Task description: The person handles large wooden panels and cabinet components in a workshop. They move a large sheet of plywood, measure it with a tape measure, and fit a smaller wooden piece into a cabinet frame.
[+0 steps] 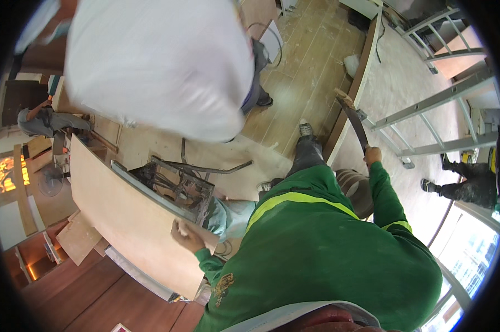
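Right hand point(373, 155) clasped dark blade point(356, 123), judged stiff, best gripped by tan end point(344, 98); left hand point(187, 237) curled loosely at panel's point(122, 210) upper edge.

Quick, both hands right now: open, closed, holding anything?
Left hand: loosely open, fingers curled, over the pale board; contact unclear.
Right hand: closed around one end of a long dark tool.

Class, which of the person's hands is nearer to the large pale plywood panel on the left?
The left. The left hand is at the near end of the plywood panel; the right hand is well to its right, gripping a long dark tool.
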{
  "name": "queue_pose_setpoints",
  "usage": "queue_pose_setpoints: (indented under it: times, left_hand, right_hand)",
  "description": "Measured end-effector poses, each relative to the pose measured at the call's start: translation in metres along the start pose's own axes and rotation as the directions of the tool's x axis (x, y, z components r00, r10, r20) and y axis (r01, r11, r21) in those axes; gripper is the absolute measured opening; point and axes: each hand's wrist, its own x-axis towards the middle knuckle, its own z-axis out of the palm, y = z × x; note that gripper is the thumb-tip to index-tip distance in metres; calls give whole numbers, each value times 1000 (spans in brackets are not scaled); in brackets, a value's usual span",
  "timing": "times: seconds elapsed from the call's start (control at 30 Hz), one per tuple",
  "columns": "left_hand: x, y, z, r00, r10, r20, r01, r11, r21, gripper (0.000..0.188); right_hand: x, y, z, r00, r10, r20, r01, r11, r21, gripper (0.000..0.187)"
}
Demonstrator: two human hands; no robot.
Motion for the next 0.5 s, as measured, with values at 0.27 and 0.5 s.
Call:
queue_pose_setpoints:
  times: [0.27, 0.5]
  left_hand:
    - [-59, -18, 51, 957, -64, -283, 200, 850, 487, 58]
    - [-76, -4, 84, 898, -409, 162, 232, 753, 615, 52]
  right_hand:
    - [153, 36, 8, 921, 388, -43, -325, 823, 466, 17]
    - [345, 125, -7, 943, 285, -171, -302, 950, -81, 17]
